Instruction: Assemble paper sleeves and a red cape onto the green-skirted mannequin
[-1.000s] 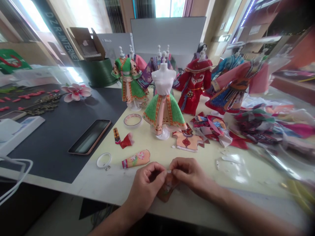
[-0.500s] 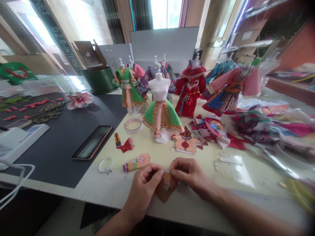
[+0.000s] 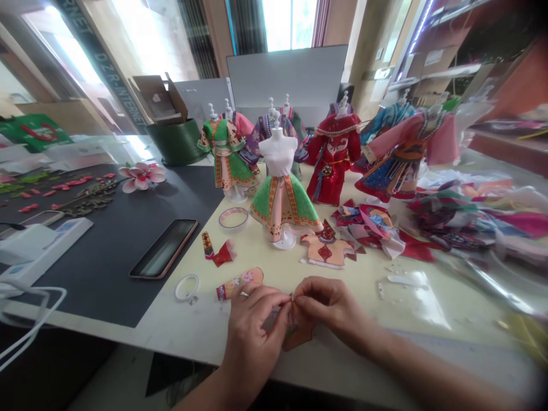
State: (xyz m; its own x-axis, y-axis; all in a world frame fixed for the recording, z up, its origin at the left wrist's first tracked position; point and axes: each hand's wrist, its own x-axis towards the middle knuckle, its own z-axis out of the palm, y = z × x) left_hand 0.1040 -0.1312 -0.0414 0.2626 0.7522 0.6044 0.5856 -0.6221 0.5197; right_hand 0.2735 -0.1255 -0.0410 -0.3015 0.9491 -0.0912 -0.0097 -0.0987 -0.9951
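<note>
Doll-garment fabric piece [image 3: 297,334], orange-brown with a printed flower, sits by the worktop's [image 3: 308,365] near edge, partly hidden. Now closer than a moment ago: left hand [image 3: 254,319] and right hand [image 3: 327,305] meet, fingertips [image 3: 297,299] pressed together, pinching its top. Pinched bit too small to make out. Finger ring [image 3: 244,294] shows on left hand. Printed sleeve piece [image 3: 240,284] lies just beside it; white hoop [image 3: 187,287] farther left.
</note>
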